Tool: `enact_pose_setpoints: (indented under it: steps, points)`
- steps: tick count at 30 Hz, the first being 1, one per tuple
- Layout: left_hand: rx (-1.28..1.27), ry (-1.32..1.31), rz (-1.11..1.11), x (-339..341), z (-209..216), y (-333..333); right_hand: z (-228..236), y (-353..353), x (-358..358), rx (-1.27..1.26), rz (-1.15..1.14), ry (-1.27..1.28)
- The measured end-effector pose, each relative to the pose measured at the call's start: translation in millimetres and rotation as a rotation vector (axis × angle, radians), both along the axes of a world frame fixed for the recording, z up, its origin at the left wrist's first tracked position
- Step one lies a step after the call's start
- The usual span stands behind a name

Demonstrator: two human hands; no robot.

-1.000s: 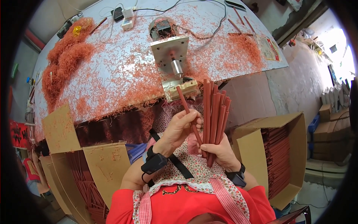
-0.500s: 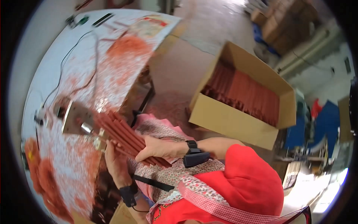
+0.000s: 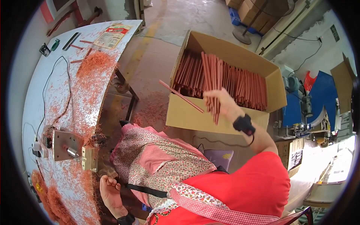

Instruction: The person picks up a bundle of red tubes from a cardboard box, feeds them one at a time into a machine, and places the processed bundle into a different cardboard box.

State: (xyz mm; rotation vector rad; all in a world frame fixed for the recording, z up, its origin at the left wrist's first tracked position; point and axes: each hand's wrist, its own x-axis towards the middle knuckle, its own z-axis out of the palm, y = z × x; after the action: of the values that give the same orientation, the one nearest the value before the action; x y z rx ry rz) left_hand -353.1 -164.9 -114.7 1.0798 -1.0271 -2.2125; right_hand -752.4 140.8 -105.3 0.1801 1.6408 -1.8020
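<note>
My right hand (image 3: 223,103) grips a bundle of long red-brown sticks (image 3: 213,77), raised above the near wall of an open cardboard box (image 3: 217,118). Packed rows of similar sticks (image 3: 245,88) fill the box. One loose stick (image 3: 182,96) slants across the box's near left corner, apart from the bundle; whether anything supports it I cannot tell. My left hand (image 3: 110,193) is by the table edge, fingers loosely curled, thumb apart, nothing visible in it. Just beyond it, a metal plate (image 3: 64,144) with a short metal cylinder (image 3: 73,152) and a beige block (image 3: 89,158) stands on the table.
Red shavings cover the white table (image 3: 52,93) on the left, with a heap (image 3: 93,62) beside a plastic packet (image 3: 112,36). A black cable (image 3: 45,86) curves across it. Shavings also lie on the floor. A fan stand (image 3: 242,36) stands beyond the box.
My right hand has carried the sticks from beside the metal plate rightward to the box. My left hand has let go and dropped toward the near table edge. The view has shifted too.
</note>
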Motion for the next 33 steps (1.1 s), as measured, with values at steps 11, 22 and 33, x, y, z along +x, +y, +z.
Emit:
enact_pose_setpoints:
  steps: [11, 22, 33]
  points:
    - [0.081, 0.050, -0.062, -14.5, -16.8, 21.0, -76.2, -21.3, -137.1, 0.640, -0.208, 0.252]
    - [-0.215, -0.152, 0.262, 131.1, 73.6, 45.2, -70.4, -139.2, -76.8, 0.804, 0.229, 0.548]
    - [-0.333, -1.045, 1.200, 360.8, 122.5, 209.0, 22.9, -164.0, 2.4, 0.121, 0.333, 1.518]
